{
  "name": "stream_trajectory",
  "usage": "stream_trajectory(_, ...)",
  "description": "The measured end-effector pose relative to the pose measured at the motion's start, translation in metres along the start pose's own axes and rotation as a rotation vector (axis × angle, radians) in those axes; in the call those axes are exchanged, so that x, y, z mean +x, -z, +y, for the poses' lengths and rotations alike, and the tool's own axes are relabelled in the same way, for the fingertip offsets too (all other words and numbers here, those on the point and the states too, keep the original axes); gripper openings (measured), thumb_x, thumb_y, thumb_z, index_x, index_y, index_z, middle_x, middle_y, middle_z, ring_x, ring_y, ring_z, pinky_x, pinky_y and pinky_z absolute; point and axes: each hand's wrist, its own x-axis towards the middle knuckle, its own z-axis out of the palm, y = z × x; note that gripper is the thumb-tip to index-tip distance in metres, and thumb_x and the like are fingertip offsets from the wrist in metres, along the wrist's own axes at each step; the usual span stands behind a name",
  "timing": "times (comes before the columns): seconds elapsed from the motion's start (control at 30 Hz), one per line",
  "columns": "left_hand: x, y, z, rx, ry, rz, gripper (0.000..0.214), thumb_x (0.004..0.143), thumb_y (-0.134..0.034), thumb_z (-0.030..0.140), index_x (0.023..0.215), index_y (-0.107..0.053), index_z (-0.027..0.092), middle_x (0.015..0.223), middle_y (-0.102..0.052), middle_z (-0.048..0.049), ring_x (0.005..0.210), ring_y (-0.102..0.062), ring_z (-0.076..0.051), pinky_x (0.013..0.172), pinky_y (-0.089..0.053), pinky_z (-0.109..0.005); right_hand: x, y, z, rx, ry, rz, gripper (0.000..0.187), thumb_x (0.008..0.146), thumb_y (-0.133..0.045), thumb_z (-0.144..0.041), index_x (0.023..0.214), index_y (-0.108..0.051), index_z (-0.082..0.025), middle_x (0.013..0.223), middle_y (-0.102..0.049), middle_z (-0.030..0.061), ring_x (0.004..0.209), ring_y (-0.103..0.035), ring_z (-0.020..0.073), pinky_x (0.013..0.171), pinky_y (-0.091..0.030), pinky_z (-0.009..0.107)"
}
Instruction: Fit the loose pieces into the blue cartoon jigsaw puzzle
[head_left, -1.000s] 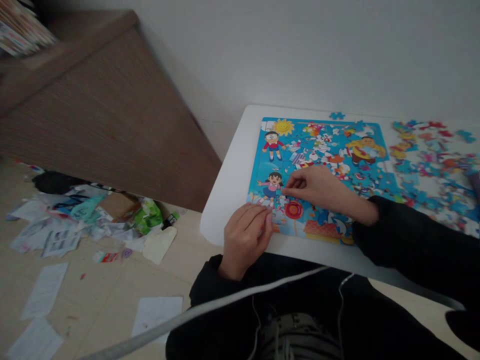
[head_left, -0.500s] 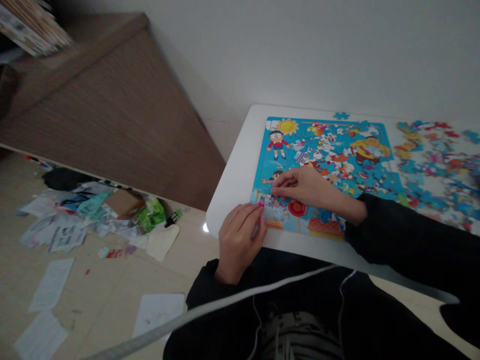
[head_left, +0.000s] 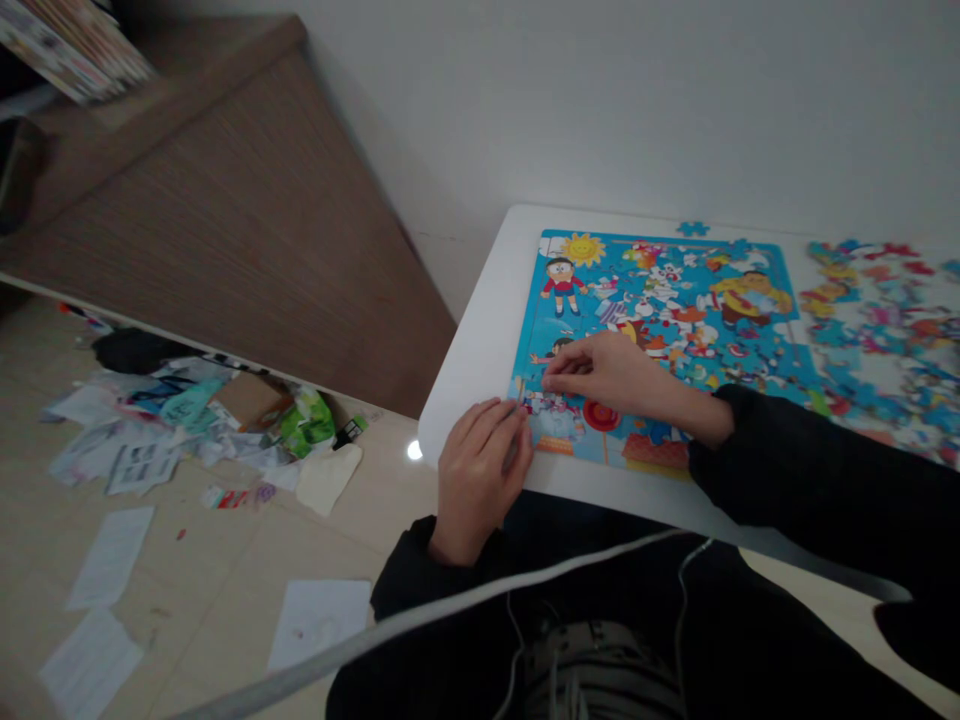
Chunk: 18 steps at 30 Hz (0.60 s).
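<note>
A colourful cartoon jigsaw puzzle (head_left: 660, 300) lies on a white table (head_left: 480, 350). My right hand (head_left: 615, 372) rests on its lower left part, fingers pinched together over the girl figure; what they pinch is hidden. My left hand (head_left: 480, 470) sits at the puzzle's near left corner, fingers curled, fingertips pressing the board's edge. Both arms wear black sleeves.
Several loose puzzle pieces (head_left: 877, 310) are spread over the table's right side, one lone blue piece (head_left: 691, 229) by the wall. A wooden cabinet (head_left: 210, 220) stands at left. Papers and wrappers (head_left: 187, 430) litter the floor.
My right hand has slid left across the puzzle onto the girl figure. My left hand has shifted slightly left to the board's corner. The view has drifted a little.
</note>
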Motion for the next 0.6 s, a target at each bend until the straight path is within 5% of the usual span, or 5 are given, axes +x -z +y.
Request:
stream_trajectory(0.3, 0.006, 0.001, -0.003, 0.005, -0.017, 0.038, 0.023, 0.081, -0.058, 0.016, 0.104, -0.061, 0.016, 0.104, -0.066, -0.0074, 0.098, -0.059, -0.02, 0.087, -0.051, -0.039, -0.004, 0.01, -0.004, 0.239, -0.05, -0.076, 0.013, 0.075, -0.059, -0.028, 0.078, -0.061, -0.016, 0.072, -0.069, 0.0038, 0.067, -0.065, 0.0139, 0.062, -0.051, 0.025)
stream_trajectory(0.6, 0.009, 0.002, 0.002, -0.045, -0.02, 0.038, 0.028, 0.08, -0.061, 0.016, 0.108, -0.057, 0.016, 0.104, -0.065, -0.0072, 0.098, -0.059, -0.017, 0.087, -0.05, -0.034, -0.008, 0.012, -0.005, 0.151, 0.081, -0.094, 0.02, 0.077, -0.057, -0.032, 0.083, -0.067, -0.016, 0.074, -0.068, 0.002, 0.069, -0.062, 0.0123, 0.065, -0.049, 0.025)
